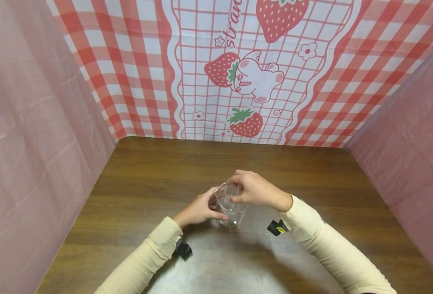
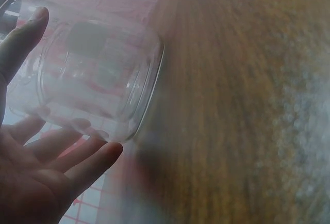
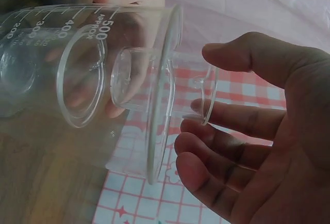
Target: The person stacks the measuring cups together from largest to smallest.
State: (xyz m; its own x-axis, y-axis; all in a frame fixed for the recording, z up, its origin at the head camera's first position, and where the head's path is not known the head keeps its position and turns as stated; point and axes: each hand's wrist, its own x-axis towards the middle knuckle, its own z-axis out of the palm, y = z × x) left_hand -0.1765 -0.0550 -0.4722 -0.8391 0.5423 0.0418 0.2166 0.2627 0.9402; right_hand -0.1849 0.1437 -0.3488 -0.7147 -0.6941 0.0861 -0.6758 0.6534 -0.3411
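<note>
A large clear glass beaker point(image 1: 234, 220) with white markings up to 500 stands on the wooden table. My left hand point(image 1: 199, 209) holds it from the left side, thumb on the near side, and in the left wrist view the fingers lie along the glass. Above it, my right hand point(image 1: 256, 190) pinches a small clear beaker point(image 3: 180, 82) near its rim between thumb and fingers. The small beaker's lower part is inside the large beaker's mouth. Deeper within the large beaker sits a mid-sized glass vessel, whose rim point(image 3: 60, 92) shows in the right wrist view.
The brown wooden table point(image 1: 146, 171) spreads around the hands. A red-and-white checked strawberry cloth point(image 1: 143, 81) hangs behind it. Pink curtains stand at the left point(image 1: 36, 122) and right point(image 1: 415, 122) sides.
</note>
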